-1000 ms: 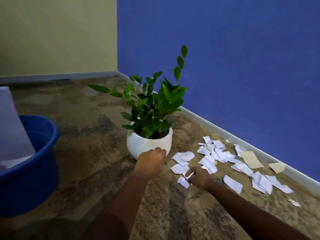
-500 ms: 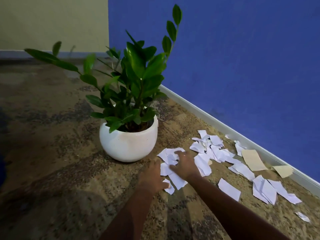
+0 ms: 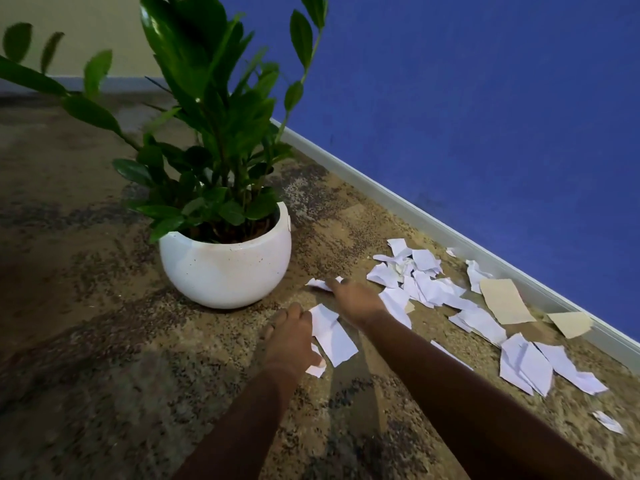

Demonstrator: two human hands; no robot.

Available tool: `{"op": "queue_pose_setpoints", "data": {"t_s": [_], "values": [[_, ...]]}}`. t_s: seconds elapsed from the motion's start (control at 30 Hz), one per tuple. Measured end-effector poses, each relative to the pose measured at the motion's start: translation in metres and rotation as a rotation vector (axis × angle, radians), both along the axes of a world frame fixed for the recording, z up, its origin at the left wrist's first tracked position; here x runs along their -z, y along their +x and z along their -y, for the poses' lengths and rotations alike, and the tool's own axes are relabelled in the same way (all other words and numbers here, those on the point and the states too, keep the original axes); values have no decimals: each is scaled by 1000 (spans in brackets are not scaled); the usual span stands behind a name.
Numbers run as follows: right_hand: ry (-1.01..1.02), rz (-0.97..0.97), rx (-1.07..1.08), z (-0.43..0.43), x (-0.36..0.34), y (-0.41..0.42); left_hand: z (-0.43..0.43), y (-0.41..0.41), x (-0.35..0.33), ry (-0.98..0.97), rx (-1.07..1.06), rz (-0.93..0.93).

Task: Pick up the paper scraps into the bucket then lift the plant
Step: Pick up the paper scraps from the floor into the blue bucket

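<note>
A green leafy plant (image 3: 214, 140) stands in a round white pot (image 3: 225, 268) on the mottled brown floor. White paper scraps (image 3: 426, 282) lie scattered to its right along the wall, with two tan pieces (image 3: 505, 301) among them. My left hand (image 3: 289, 337) rests flat on the floor with its fingers apart, its thumb side over a small white scrap (image 3: 317, 368) and next to a larger one (image 3: 332, 332). My right hand (image 3: 353, 297) reaches over the scraps near the pot, fingertips on a white scrap (image 3: 318, 284); its grip is blurred. The bucket is out of view.
A blue wall (image 3: 485, 98) with a pale baseboard (image 3: 398, 199) runs diagonally on the right. A cream wall (image 3: 86, 36) closes the far left corner. Long leaves reach out to the left of the pot.
The view has swung right and closer, so the blue bucket has left the frame. Both hands have moved from beside the pot down onto the scraps near it.
</note>
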State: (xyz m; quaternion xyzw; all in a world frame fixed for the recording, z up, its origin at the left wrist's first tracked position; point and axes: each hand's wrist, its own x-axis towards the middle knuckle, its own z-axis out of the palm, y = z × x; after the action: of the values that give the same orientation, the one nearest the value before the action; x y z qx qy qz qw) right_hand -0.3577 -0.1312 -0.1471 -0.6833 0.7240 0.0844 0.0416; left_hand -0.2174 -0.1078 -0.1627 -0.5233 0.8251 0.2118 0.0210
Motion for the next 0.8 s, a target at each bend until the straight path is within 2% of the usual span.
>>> {"op": "queue_pose_setpoints", "data": {"t_s": [0.13, 0.2, 0.3, 0.4, 0.53, 0.67, 0.8], "values": [[-208, 226, 187, -18, -20, -17, -3, -2, -2, -12, 64, 48], [-273, 418, 329, -30, -27, -30, -6, 0, -2, 15, 106, 74], [-277, 736, 579, -48, -29, -56, -10, 2, -4, 27, 134, 100], [-218, 895, 786, -61, -22, -73, -9, 3, -7, 4, 149, 67], [-113, 928, 897, -70, -10, -75, -7, 1, -8, -11, 165, 66], [-14, 631, 834, -69, -5, -63, -6, -2, -8, 3, 156, 74], [-33, 721, 797, -64, 0, -52, -5, -1, -5, -14, 117, 12]]}}
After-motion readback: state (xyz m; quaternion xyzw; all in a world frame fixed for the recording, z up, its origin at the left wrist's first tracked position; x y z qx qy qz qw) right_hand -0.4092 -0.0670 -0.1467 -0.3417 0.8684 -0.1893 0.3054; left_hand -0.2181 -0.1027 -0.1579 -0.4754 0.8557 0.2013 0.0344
